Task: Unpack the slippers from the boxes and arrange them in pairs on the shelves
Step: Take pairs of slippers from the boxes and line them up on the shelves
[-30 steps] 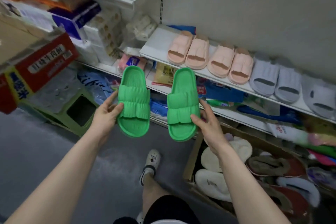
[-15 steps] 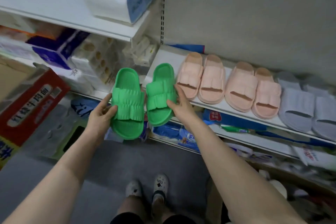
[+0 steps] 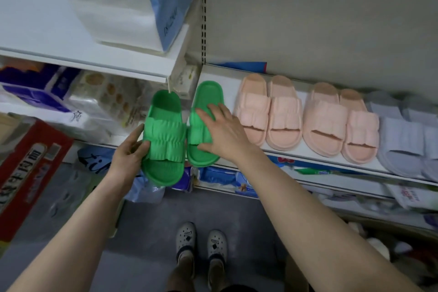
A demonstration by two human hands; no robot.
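Green slippers occupy both hands at the left end of the white shelf [image 3: 294,152]. One green slipper [image 3: 205,102] lies on the shelf, heel toward the back wall, just beside the nearest pink pair [image 3: 269,111]; the right hand [image 3: 224,133] rests flat over its ruffled strap, fingers spread, thumb at the strap's front edge. The second green slipper [image 3: 164,140] sits just left of the first, touching it along the side, its toe end hanging past the shelf's front edge; the left hand [image 3: 130,152] grips it by its outer side, thumb across the strap. Whether this slipper rests on the shelf at all cannot be told.

Further right stand a second pink pair [image 3: 342,123] and pale lilac slippers [image 3: 403,140], all toes forward. A red carton [image 3: 26,168] leans at the far left. Below, the person's feet in grey clogs [image 3: 201,242] stand on the dark floor [image 3: 147,225].
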